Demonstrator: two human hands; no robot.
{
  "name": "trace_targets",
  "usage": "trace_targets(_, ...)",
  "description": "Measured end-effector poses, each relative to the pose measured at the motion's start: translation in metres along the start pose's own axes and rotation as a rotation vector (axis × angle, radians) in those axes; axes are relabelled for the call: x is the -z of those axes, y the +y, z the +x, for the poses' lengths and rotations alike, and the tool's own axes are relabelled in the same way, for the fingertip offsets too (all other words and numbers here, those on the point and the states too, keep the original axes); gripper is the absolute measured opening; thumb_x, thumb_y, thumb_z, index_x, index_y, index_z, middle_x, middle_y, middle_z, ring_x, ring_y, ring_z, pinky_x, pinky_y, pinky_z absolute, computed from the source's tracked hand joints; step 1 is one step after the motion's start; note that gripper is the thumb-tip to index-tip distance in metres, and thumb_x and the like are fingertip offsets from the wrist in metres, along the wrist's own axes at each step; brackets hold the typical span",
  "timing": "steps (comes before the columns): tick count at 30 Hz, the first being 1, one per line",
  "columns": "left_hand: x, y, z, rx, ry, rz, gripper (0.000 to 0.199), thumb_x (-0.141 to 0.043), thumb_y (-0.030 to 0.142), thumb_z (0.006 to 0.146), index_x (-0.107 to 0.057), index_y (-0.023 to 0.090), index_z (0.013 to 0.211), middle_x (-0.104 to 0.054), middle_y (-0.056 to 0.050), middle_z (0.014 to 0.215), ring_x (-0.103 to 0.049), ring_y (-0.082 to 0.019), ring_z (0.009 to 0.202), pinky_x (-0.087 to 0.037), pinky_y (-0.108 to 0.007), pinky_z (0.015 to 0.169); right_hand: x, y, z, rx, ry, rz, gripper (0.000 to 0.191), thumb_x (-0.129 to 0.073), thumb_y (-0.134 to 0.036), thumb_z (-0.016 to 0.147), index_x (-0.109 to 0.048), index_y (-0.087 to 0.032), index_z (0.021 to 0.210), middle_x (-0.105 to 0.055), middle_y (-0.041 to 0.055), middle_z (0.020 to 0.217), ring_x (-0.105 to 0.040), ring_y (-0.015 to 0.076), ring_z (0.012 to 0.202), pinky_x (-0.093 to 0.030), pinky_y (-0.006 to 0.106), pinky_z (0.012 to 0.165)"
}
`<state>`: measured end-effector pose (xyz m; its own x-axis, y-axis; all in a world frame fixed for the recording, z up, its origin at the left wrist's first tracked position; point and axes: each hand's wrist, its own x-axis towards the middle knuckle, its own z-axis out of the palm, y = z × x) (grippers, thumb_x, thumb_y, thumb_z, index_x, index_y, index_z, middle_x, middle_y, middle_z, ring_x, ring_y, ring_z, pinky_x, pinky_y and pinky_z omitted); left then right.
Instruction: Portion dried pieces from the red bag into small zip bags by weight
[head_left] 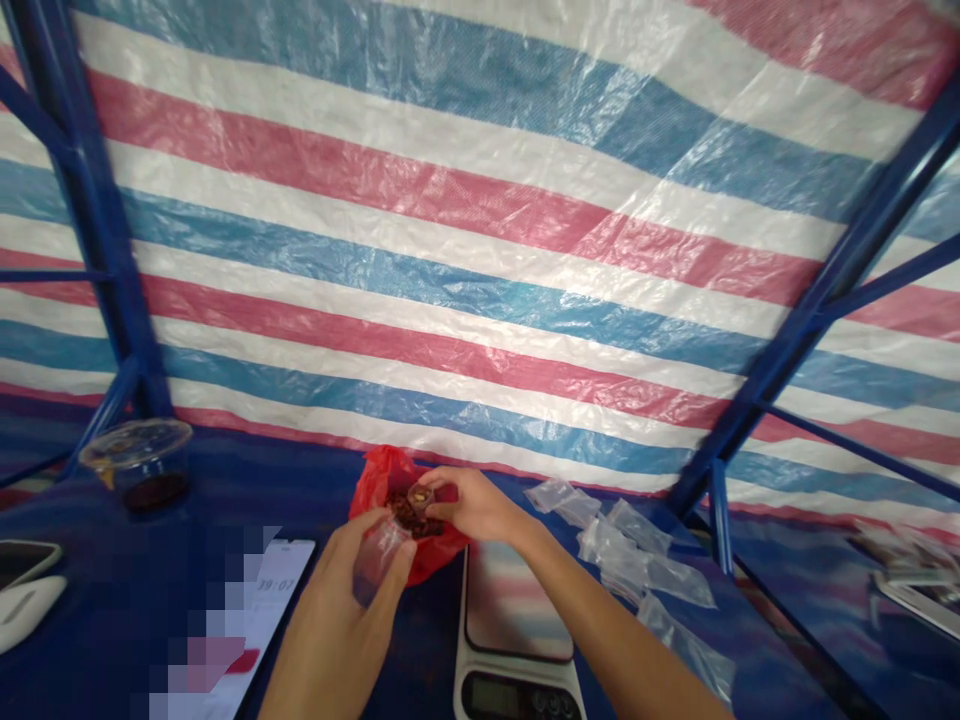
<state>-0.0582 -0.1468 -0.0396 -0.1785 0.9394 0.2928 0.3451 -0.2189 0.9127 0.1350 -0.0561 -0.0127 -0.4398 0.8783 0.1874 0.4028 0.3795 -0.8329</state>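
A red plastic bag [384, 472] stands with its mouth spread on the blue table. Inside it lie dark brown, dried-looking pieces [403, 517]. My left hand [337, 610] is closed at the near side of the red bag, thumb and fingers around a small clear plastic bag [385, 545]. My right hand [472, 507] reaches over the dark pieces from the right. Between its fingers is a small round cup-like thing [421, 496] with something pale in it; its exact kind is unclear. Below my right forearm sits a digital scale [517, 605] with a shiny plate.
Several clear plastic bags [645, 565] lie right of the scale. A phone showing a timer [281, 590] lies left of my left hand. At far left are a clear tub of dark liquid [146, 470] and a white case [30, 610]. Striped sheeting [480, 250] hangs behind on blue poles.
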Motion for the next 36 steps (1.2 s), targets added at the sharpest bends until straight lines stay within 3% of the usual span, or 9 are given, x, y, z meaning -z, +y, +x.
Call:
trace_targets(4, -0.019, 0.01, 0.037, -0.097, -0.149, -0.196, 0.06, -0.069, 0.048, 0.086, -0.056, 0.025, 0.139, -0.072, -0.012, 0.131, -0.07, -0.03, 0.121, -0.054, -0.048, 0.108, 0.027, -0.015, -0.016, 0.101, 0.115, 0.007, 0.025, -0.071, -0.023, 0.089, -0.072, -0.017, 0.114, -0.076, 0.0095, 0.117, -0.071, 0.0238, 0.109, -0.053, 0.043, 0.103)
trace_targets(7, -0.039, 0.007, 0.065, -0.122, -0.191, -0.146, 0.059, -0.072, 0.039, 0.082, -0.059, 0.022, 0.137, -0.069, -0.014, 0.137, -0.065, -0.032, 0.129, -0.045, -0.053, 0.116, 0.046, -0.022, -0.021, 0.107, 0.21, -0.027, 0.035, -0.069, -0.029, 0.092, -0.068, -0.019, 0.126, -0.075, 0.0098, 0.121, -0.071, 0.0228, 0.109, -0.054, 0.042, 0.102)
trace_targets(14, -0.069, 0.001, 0.089, -0.283, -0.194, -0.085, 0.055, -0.066, 0.042, 0.089, -0.056, 0.024, 0.14, -0.063, -0.012, 0.145, -0.056, -0.03, 0.139, -0.037, -0.053, 0.122, 0.063, -0.039, -0.023, 0.18, 0.225, -0.289, 0.038, -0.065, -0.01, 0.09, -0.074, -0.024, 0.124, -0.073, 0.0069, 0.121, -0.069, 0.0213, 0.109, -0.052, 0.036, 0.102)
trace_targets(19, -0.073, 0.005, 0.092, -0.353, -0.245, -0.012, 0.053, -0.061, 0.043, 0.094, -0.054, 0.024, 0.143, -0.06, -0.013, 0.15, -0.052, -0.03, 0.143, -0.037, -0.054, 0.122, 0.06, -0.045, -0.022, 0.259, 0.24, -0.364, 0.048, -0.054, 0.0, 0.092, -0.072, -0.028, 0.127, -0.066, 0.0056, 0.121, -0.065, 0.0184, 0.109, -0.051, 0.032, 0.102)
trace_targets(24, -0.078, -0.003, 0.092, -0.339, -0.264, 0.044, 0.053, -0.057, 0.04, 0.098, -0.049, 0.023, 0.147, -0.059, -0.013, 0.15, -0.055, -0.028, 0.141, -0.042, -0.049, 0.119, 0.053, -0.04, -0.016, 0.28, 0.217, -0.458, 0.05, -0.051, 0.006, 0.089, -0.066, -0.021, 0.127, -0.063, 0.0076, 0.122, -0.062, 0.0199, 0.116, -0.049, 0.035, 0.108)
trace_targets(27, -0.078, -0.01, 0.09, -0.352, -0.28, 0.064, 0.049, -0.054, 0.034, 0.099, -0.049, 0.023, 0.147, -0.061, -0.013, 0.148, -0.057, -0.027, 0.139, -0.044, -0.047, 0.118, 0.049, -0.035, -0.013, 0.288, 0.192, -0.501, 0.046, -0.053, 0.004, 0.091, -0.066, -0.022, 0.127, -0.062, 0.0083, 0.125, -0.062, 0.0211, 0.119, -0.048, 0.037, 0.11)
trace_targets(33, -0.067, -0.013, 0.088, -0.303, -0.258, 0.108, 0.054, -0.058, 0.039, 0.098, -0.049, 0.024, 0.149, -0.063, -0.013, 0.146, -0.06, -0.029, 0.136, -0.047, -0.047, 0.114, 0.043, -0.033, -0.01, 0.309, 0.142, -0.411, 0.044, -0.054, -0.005, 0.098, -0.062, -0.026, 0.136, -0.062, 0.0073, 0.128, -0.064, 0.0198, 0.117, -0.049, 0.035, 0.108)
trace_targets(36, -0.059, -0.011, 0.09, -0.298, -0.255, 0.099, 0.051, -0.059, 0.04, 0.097, -0.053, 0.025, 0.144, -0.066, -0.011, 0.143, -0.062, -0.028, 0.133, -0.048, -0.045, 0.113, 0.04, -0.034, -0.008, 0.32, 0.191, -0.384, 0.041, -0.054, -0.006, 0.099, -0.061, -0.025, 0.134, -0.062, 0.0077, 0.127, -0.062, 0.0201, 0.12, -0.049, 0.036, 0.108)
